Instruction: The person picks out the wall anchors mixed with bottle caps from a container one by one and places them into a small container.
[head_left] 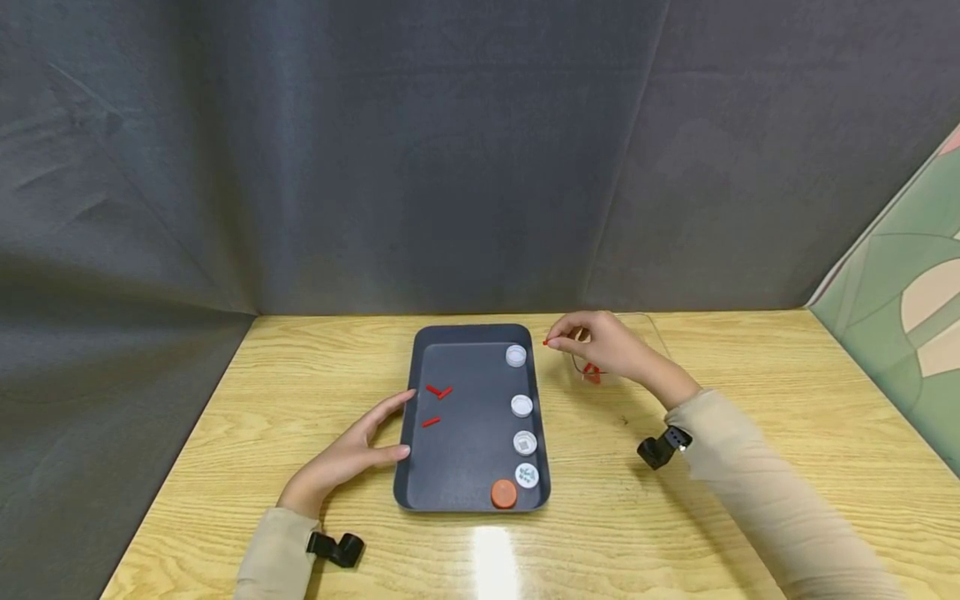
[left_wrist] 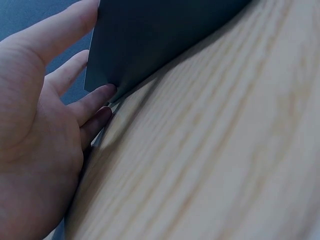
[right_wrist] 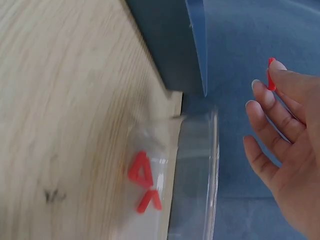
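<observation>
My right hand [head_left: 609,346] pinches a small red stick [right_wrist: 271,75] between thumb and index finger, just right of the tray's far right corner. Beneath that hand, a clear plastic box [right_wrist: 195,185] stands on the table with several red pieces [right_wrist: 141,170] inside. My left hand [head_left: 341,454] rests against the left edge of the dark grey tray [head_left: 465,467], thumb and fingers spread along it. Three red sticks [head_left: 431,422] lie in the tray's left part, two of them meeting in a V.
Several round caps run down the tray's right side: white ones [head_left: 521,406], one with a green pattern [head_left: 527,476], and an orange one [head_left: 504,493] at the near end. A dark grey cloth wall [head_left: 450,167] rises behind the wooden table [head_left: 315,358].
</observation>
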